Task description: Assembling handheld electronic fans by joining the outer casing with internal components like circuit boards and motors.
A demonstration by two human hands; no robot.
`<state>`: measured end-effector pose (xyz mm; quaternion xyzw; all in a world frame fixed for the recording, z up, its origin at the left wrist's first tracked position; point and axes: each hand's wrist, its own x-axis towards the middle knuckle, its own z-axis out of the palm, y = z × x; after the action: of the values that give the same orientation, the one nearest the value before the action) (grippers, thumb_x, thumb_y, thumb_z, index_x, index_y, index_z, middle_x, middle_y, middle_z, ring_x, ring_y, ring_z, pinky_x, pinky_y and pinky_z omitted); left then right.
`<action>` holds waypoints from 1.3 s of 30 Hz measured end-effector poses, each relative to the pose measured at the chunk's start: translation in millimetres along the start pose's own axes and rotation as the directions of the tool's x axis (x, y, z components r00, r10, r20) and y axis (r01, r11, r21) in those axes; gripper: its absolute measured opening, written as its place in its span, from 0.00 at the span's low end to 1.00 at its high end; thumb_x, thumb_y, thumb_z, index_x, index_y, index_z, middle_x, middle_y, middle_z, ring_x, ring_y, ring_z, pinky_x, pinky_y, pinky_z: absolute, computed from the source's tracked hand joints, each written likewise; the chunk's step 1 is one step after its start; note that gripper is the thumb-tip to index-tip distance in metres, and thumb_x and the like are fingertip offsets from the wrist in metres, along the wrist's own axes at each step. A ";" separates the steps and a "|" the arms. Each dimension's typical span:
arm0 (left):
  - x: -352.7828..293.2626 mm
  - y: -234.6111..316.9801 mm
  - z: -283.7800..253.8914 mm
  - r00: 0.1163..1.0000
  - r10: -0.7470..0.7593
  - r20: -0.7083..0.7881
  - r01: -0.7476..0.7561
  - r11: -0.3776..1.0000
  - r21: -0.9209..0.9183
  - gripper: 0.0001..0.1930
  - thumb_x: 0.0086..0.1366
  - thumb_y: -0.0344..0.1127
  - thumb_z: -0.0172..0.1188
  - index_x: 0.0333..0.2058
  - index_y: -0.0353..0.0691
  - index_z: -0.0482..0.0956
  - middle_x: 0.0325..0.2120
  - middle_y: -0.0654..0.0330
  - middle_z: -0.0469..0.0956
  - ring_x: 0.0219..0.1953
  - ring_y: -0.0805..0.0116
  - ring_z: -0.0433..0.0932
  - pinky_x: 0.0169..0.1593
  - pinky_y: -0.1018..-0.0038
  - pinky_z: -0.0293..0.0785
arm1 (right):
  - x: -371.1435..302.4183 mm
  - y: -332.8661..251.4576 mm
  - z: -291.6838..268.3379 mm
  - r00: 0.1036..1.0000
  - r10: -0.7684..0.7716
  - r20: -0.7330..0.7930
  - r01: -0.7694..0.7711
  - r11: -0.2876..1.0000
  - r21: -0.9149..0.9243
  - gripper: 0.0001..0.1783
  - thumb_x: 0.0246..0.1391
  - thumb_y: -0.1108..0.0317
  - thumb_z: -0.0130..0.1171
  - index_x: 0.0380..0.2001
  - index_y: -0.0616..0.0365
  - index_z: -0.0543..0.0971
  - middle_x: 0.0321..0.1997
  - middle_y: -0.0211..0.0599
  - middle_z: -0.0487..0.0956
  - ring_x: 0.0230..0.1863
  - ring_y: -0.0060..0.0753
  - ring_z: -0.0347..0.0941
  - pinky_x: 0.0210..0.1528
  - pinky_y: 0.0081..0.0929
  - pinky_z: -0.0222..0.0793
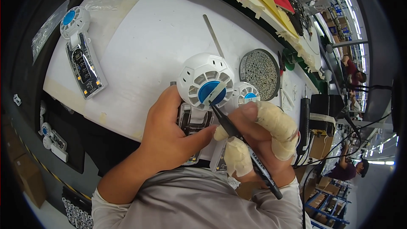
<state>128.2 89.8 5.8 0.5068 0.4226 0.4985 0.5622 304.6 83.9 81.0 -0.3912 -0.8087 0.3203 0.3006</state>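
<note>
My left hand (pixel 167 131) is closed round the body of a small white handheld fan (pixel 190 74), with its round slotted head tilted up. A pale strip lies across the blue disc (pixel 218 97) in the middle of that head. Several fingers of my right hand (pixel 271 140) are wrapped in cream tape. They grip a black marker (pixel 227 123), whose tip meets the lower edge of the blue disc at the strip. Just behind my right hand sits a second white fan (pixel 245 91), also with a strip on its blue disc; its lower part is partly hidden.
A round grey tray (pixel 241 65) of small screws stands beyond the fans, with a thin metal strip (pixel 213 36) nearby. Another fan with a see-through body (pixel 85 65) lies at the table's left. A black pen-shaped tool (pixel 303 121) and cables are at the right. Other people work farther off.
</note>
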 end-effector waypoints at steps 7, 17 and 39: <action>0.2 5.2 0.6 0.998 -0.056 0.008 0.056 0.998 -0.026 0.28 0.46 0.29 0.71 0.48 0.34 0.72 0.41 0.53 0.76 0.43 0.60 0.78 0.48 0.69 0.72 | -0.6 -2.6 10.4 0.980 0.005 -0.199 0.024 0.990 0.142 0.33 0.53 0.75 0.62 0.60 0.59 0.58 0.40 0.50 0.77 0.37 0.36 0.78 0.41 0.33 0.75; 1.6 1.7 0.1 1.000 0.025 0.005 -0.025 0.999 0.029 0.29 0.46 0.28 0.71 0.49 0.34 0.72 0.41 0.53 0.76 0.44 0.60 0.78 0.48 0.69 0.72 | -3.5 -0.7 6.3 0.994 -0.020 -0.105 0.020 1.000 0.000 0.29 0.55 0.73 0.60 0.58 0.59 0.60 0.40 0.49 0.77 0.39 0.38 0.76 0.46 0.37 0.73; 0.7 -1.6 2.6 1.000 0.020 -0.016 -0.020 0.999 0.035 0.29 0.46 0.31 0.72 0.48 0.34 0.72 0.39 0.52 0.76 0.42 0.57 0.77 0.46 0.68 0.72 | -2.8 -0.1 21.5 0.921 0.029 -0.388 0.083 0.960 0.269 0.26 0.57 0.67 0.61 0.56 0.57 0.63 0.40 0.45 0.76 0.35 0.34 0.76 0.42 0.33 0.73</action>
<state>131.1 90.1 4.6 0.5165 0.4307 0.5009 0.5448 290.1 75.4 67.2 -0.3891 -0.6849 0.3433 0.5115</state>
